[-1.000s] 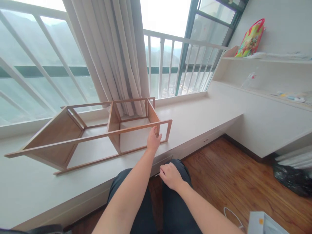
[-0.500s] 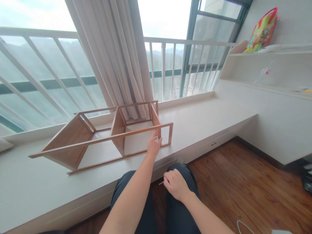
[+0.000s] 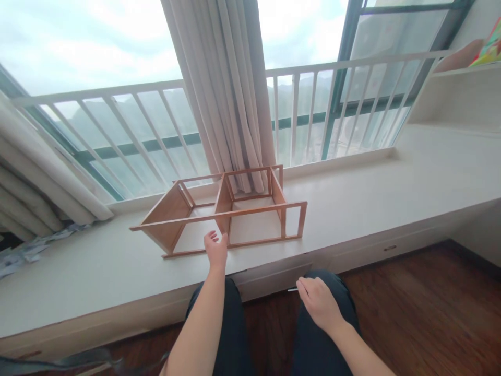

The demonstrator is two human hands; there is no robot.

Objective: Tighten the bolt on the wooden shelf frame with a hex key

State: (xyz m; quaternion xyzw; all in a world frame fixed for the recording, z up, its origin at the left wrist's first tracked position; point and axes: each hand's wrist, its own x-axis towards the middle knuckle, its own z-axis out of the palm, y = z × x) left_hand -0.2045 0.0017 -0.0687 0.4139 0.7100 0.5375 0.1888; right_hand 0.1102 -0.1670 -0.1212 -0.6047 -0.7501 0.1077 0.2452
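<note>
A light brown wooden rack frame (image 3: 250,210) lies on its side on the white window ledge (image 3: 352,203), its open face turned toward me. My left hand (image 3: 216,247) hovers at the frame's lower front rail near the middle divider, fingers loosely curled and apart, holding nothing. My right hand (image 3: 319,301) rests on my right knee, closed in a pinch on a small thin metal piece (image 3: 293,290) that sticks out to the left.
Beige curtains (image 3: 230,89) hang just behind the frame, and more bunch up at the far left (image 3: 43,183). A white railing (image 3: 313,115) runs along the window. A white shelf unit (image 3: 454,99) stands at right. Dark wood floor (image 3: 422,308) lies below the ledge.
My left hand has let go of the frame's right end post and moved left to the middle of the lower rail. My view has swung left and up. The right hand stays on my knee.
</note>
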